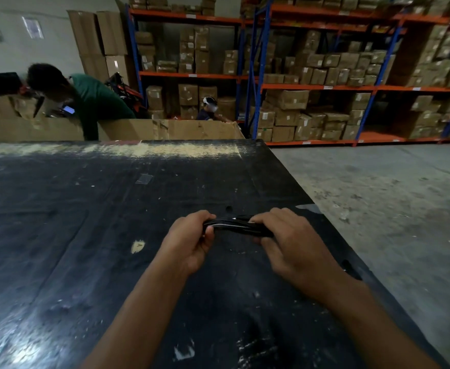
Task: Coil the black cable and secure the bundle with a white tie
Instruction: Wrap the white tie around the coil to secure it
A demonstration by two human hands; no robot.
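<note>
A black cable (235, 227), folded into a flat bundle of several strands, stretches level between my two hands just above the dark table (85, 209). My left hand (191, 242) grips the bundle's left end with curled fingers. My right hand (290, 241) grips the right end, its fingers wrapped over the strands. A thin white tie (230, 223) runs along the top of the bundle, with small white bits showing near my right fingertips. How the tie is fastened is too small to tell.
The black tabletop is scuffed, and its right edge (325, 217) runs diagonally beside a concrete floor (378, 195). Cardboard walls (165, 129) stand behind the table's far edge. A person in green (93, 102) leans over there. Shelves of boxes (311, 75) fill the back.
</note>
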